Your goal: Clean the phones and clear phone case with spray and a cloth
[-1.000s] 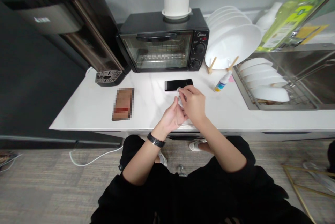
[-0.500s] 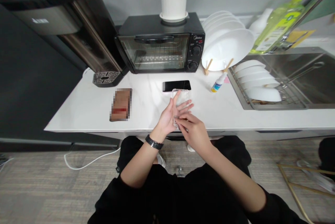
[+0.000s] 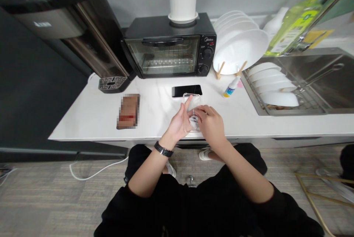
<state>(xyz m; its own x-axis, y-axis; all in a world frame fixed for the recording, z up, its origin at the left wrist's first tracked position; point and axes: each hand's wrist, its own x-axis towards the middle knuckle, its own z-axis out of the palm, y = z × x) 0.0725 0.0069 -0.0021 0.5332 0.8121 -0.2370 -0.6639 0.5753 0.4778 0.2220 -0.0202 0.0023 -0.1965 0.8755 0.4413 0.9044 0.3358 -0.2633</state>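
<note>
A clear phone case (image 3: 195, 100) is held upright over the counter's front edge by my left hand (image 3: 179, 120), its fingers around the case's side. My right hand (image 3: 211, 124) is closed at the case, its fingertips pinching a small ring-like piece (image 3: 194, 117) on the case's surface; its exact shape is hard to make out. Just behind the case lies a black phone (image 3: 187, 90), flat on the counter. Off to the left is a brown, pixelated flat object (image 3: 128, 111).
A toaster oven (image 3: 170, 56) stands behind the phone, beside a drink machine (image 3: 91, 34). White plates (image 3: 240, 50) in a rack, a small spray bottle (image 3: 231, 87) and a sink (image 3: 326, 100) with bowls (image 3: 279, 98) are to the right.
My right hand has moved up and to the right along the case. The case now shows more of its face, with the small ring-like piece visible between my hands.
</note>
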